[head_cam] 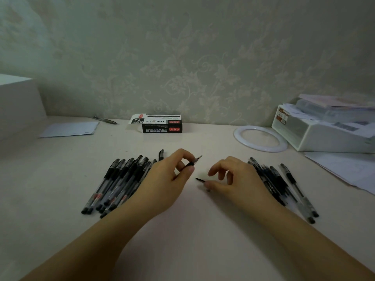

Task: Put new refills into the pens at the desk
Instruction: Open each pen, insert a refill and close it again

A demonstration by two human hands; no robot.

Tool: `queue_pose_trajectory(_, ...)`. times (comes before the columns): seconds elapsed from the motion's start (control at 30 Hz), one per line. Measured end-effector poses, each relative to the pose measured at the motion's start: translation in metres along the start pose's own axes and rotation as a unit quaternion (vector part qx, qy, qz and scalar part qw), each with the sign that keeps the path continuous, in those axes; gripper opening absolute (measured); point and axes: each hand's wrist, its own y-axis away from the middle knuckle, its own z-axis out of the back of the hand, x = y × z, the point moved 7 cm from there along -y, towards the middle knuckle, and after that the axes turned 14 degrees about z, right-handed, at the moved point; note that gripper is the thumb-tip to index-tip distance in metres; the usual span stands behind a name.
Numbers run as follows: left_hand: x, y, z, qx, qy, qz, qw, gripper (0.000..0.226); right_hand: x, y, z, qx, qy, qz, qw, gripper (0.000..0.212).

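Left hand (164,179) — grip closed on an uncapped pen (191,163), tip raised. Right hand (233,179) — grip pinching a thin dark refill (200,180) at mid-bench (182,250).

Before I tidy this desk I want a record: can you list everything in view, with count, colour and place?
capped gel pens, left pile: count unclear, black and clear, desk left of the left hand
capped gel pens, right pile: several, black and clear, desk right of the right hand
loose pen cap: one, black, behind the left pile
cardboard pen box: one, black and white, by the wall
ring light: one, white, right rear
plastic tray of papers: one, white, far right
paper sheet: one, pale blue, left rear
lone pen: one, dark, left rear
uncapped pen: one, black grip, held in left hand
thin dark refill: one, at right hand
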Motion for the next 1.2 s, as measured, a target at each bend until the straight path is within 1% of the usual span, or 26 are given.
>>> queue_pose_trajectory(0.13,-0.004,0.003,0.0,-0.001,-0.037,-0.027,0.999,0.019,0.0,0.002,-0.01,0.052,0.023,0.011,0.998,0.014)
queue_pose_trajectory(0.23,-0.003,0.003,-0.003,0.011,-0.067,-0.033,0.997,0.024,0.0,0.002,-0.011,0.052,0.02,0.016,0.998,0.008)
queue_pose_trajectory(0.27,-0.002,0.003,-0.004,0.015,-0.073,-0.031,0.997,0.023,-0.002,0.002,-0.009,0.032,-0.004,0.008,0.999,0.007)
queue_pose_trajectory(0.33,-0.001,0.003,-0.006,0.024,-0.083,-0.033,0.996,0.022,-0.008,0.001,-0.001,-0.04,-0.108,-0.034,0.993,0.006)
queue_pose_trajectory(0.4,-0.003,0.004,-0.007,0.033,-0.084,-0.039,0.995,0.022,-0.014,0.0,0.005,-0.106,-0.22,-0.072,0.967,0.004)
queue_pose_trajectory(0.47,-0.006,0.006,-0.009,0.044,-0.077,-0.048,0.995,0.022,-0.017,0.001,0.007,-0.129,-0.278,-0.091,0.948,0.001)
queue_pose_trajectory(0.53,-0.008,0.008,-0.01,0.052,-0.077,-0.053,0.994,0.022,-0.013,0.001,0.004,-0.116,-0.305,-0.085,0.941,0.003)
queue_pose_trajectory(0.63,-0.008,0.007,-0.011,0.062,-0.067,-0.053,0.994,0.021,-0.006,0.0,-0.003,-0.088,-0.317,-0.067,0.942,0.005)
queue_pose_trajectory(0.7,-0.008,0.007,-0.01,0.07,-0.06,-0.051,0.994,0.021,-0.005,-0.001,-0.003,-0.083,-0.318,-0.06,0.942,0.006)
queue_pose_trajectory(0.87,-0.007,0.005,-0.008,0.065,-0.057,-0.049,0.995,0.023,-0.011,-0.001,0.008,-0.13,-0.307,-0.063,0.941,0.006)
queue_pose_trajectory(0.97,-0.008,0.006,-0.01,0.071,-0.052,-0.054,0.995,0.022,-0.007,-0.002,0.002,-0.091,-0.298,-0.047,0.949,0.008)
queue_pose_trajectory(1.03,-0.009,0.006,-0.01,0.073,-0.049,-0.058,0.994,0.02,-0.004,-0.002,-0.003,-0.068,-0.311,-0.035,0.947,0.01)
queue_pose_trajectory(1.13,-0.008,0.006,-0.009,0.065,-0.049,-0.053,0.995,0.019,-0.005,-0.002,-0.004,-0.062,-0.319,-0.034,0.945,0.01)
queue_pose_trajectory(1.2,-0.009,0.006,-0.008,0.054,-0.06,-0.06,0.995,0.014,-0.007,-0.002,-0.006,-0.056,-0.313,-0.035,0.947,0.01)
